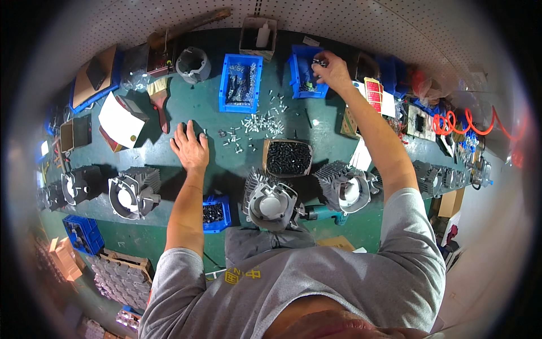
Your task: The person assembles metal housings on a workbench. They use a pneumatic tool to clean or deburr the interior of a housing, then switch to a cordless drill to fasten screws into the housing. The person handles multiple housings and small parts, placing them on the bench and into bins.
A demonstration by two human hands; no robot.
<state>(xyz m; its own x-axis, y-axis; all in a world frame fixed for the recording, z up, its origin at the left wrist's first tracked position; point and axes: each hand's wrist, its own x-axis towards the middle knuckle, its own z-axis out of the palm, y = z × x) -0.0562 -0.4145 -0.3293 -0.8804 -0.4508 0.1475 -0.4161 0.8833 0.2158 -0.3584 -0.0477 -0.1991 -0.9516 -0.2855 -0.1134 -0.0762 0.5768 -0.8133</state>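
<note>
Head view, near to far: we log a finned grey cylinder casting (270, 200) at the bench (186, 107) edge, a box of dark screws (287, 157) behind it, loose silver bolts (261, 124) beyond. Left hand (191, 148) rests flat, open, on the green mat. Right hand (332, 70) is closed on small fasteners in the far blue bin (306, 72). We judge this the picking step; next calls for carrying parts back to the casting.

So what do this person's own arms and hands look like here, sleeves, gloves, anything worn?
Both arms come out of short grey T-shirt sleeves that end above the elbow, leaving the forearms bare. The left hand and right hand are ungloved; no watch, band or ring shows at this size. The shirt carries a small yellow mark near the chest.
</note>
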